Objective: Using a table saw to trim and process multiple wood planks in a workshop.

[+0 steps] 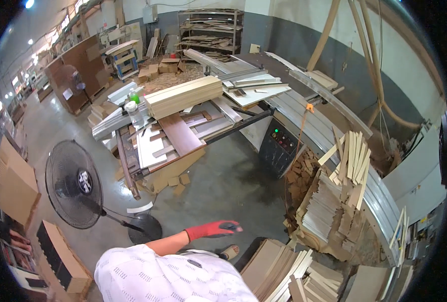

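My left hand (216, 229), in a red glove with a dark palm, reaches out in front of my white shirt. Its fingers look loosely stretched, and nothing shows in them. Bare floor lies under it, with a sandalled foot (229, 252) just below. Closest to this hand is a stack of flat brown boards (266, 267) at the lower right, with pale strips (298, 269) beside it. My right hand is out of the picture. Ahead, a bundle of long pale wooden boards (183, 95) lies on the saw's side table, over a brown panel (180, 133) and white offcuts.
A black pedestal fan (75, 183) stands at the left. A long metal saw table (304, 108) curves along the right, with a control panel (281, 140) below it. Loose wooden strips (354, 156) top a scrap heap there. A clear bottle (134, 115) stands beside the boards.
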`<state>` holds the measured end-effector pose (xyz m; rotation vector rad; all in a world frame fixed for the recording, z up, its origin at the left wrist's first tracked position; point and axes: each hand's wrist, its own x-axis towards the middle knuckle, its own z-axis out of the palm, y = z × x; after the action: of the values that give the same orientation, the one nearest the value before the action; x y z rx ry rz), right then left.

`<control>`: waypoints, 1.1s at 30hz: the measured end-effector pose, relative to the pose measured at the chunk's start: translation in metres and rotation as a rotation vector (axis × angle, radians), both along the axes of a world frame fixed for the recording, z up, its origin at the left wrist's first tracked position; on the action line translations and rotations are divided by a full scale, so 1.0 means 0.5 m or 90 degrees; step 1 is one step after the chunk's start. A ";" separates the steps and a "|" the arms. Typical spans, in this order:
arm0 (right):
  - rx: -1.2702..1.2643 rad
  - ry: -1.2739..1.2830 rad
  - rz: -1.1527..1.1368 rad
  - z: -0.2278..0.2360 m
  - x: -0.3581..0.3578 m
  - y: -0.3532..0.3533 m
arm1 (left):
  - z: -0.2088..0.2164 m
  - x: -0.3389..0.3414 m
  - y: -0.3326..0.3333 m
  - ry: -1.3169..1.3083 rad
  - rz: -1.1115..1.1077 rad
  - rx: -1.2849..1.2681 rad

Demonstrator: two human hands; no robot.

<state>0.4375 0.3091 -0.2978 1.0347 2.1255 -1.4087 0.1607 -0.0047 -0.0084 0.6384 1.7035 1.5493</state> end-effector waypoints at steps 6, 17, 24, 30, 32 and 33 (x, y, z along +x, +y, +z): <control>0.007 0.062 0.105 0.016 -0.217 0.162 | 0.517 -0.084 0.176 0.211 -0.300 0.514; 0.017 0.338 -0.097 0.118 -0.770 0.420 | 0.571 -0.240 0.401 -0.033 -0.117 0.956; -0.107 0.299 -0.150 0.321 -0.880 0.308 | 0.556 -0.597 0.505 0.084 -0.548 0.915; 0.296 0.446 -0.178 0.427 -1.074 0.403 | 0.415 -0.853 0.581 -0.147 -0.474 0.460; 0.379 0.403 -0.221 0.572 -1.153 0.423 | 0.315 -0.893 0.642 -0.161 -0.426 0.450; 0.405 0.364 -0.234 0.598 -1.188 0.454 | 0.281 -0.914 0.676 -0.190 -0.361 0.397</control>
<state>-0.1567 0.5360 0.0010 1.4350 3.0557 -1.3137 -0.2962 0.3334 0.1322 1.0319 0.7081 1.6297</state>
